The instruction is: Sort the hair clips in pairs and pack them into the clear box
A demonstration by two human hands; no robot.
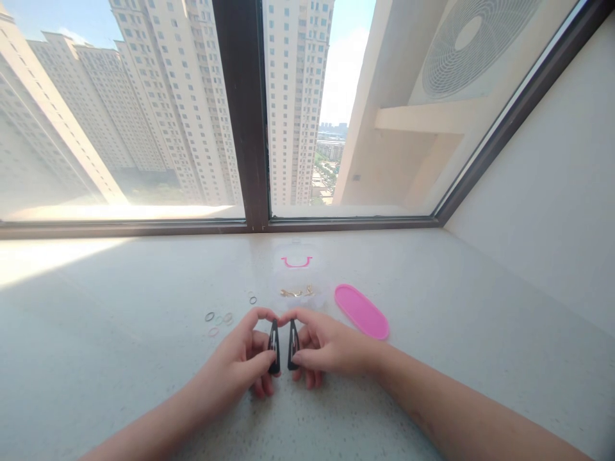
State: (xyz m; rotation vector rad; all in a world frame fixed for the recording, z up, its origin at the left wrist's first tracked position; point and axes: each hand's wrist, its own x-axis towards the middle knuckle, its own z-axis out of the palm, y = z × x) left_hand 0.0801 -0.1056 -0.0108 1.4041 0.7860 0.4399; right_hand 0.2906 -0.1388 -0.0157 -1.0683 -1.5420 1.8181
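My left hand (243, 358) pinches a black snap hair clip (274, 346) between thumb and forefinger, held upright just above the pale stone sill (120, 358). My right hand (327, 349) pinches a second black snap hair clip (293, 344) the same way. The two clips stand side by side, a small gap between them, points toward the window.
A pink oval lid (361, 311) lies right of my hands. Behind them sits a clear plastic box (296, 272) with a pink handle and a gold clip (296, 292) inside. Several small elastic rings (218, 318) lie to the left. A window frame (250, 221) bounds the sill's far edge.
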